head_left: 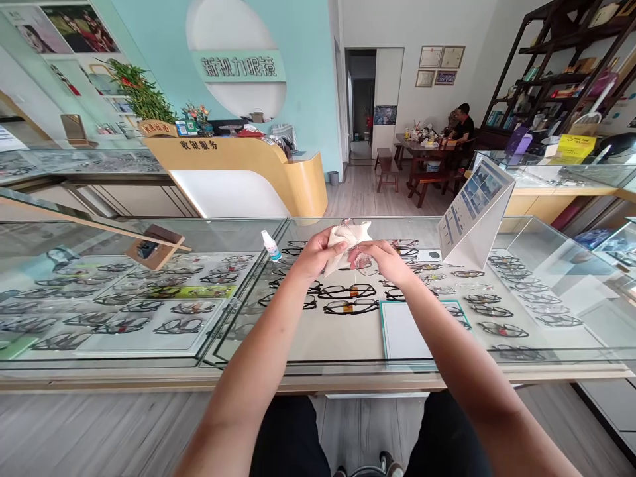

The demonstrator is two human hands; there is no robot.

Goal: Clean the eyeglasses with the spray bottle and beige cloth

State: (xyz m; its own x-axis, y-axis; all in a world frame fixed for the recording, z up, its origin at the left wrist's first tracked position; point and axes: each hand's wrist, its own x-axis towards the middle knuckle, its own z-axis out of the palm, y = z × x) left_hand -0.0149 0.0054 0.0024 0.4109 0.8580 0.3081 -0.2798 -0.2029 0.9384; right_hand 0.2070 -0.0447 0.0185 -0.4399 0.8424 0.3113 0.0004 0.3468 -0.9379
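Note:
Both my hands are raised over a glass display counter (298, 361). My left hand (318, 253) is closed on a beige cleaning cloth (348, 240). My right hand (382, 260) pinches a pair of clear-framed glasses (366, 265), which are partly wrapped in the cloth. A lens shows just below my right fingers. A small white spray bottle (271, 245) with a blue label stands on the glass to the left of my hands.
Several glasses frames (348, 291) lie in rows under the counter glass. A slanted white sign (474, 212) stands on the right. A curved yellow reception desk (248, 165) is behind. A person sits at a table (427, 149) at the back right.

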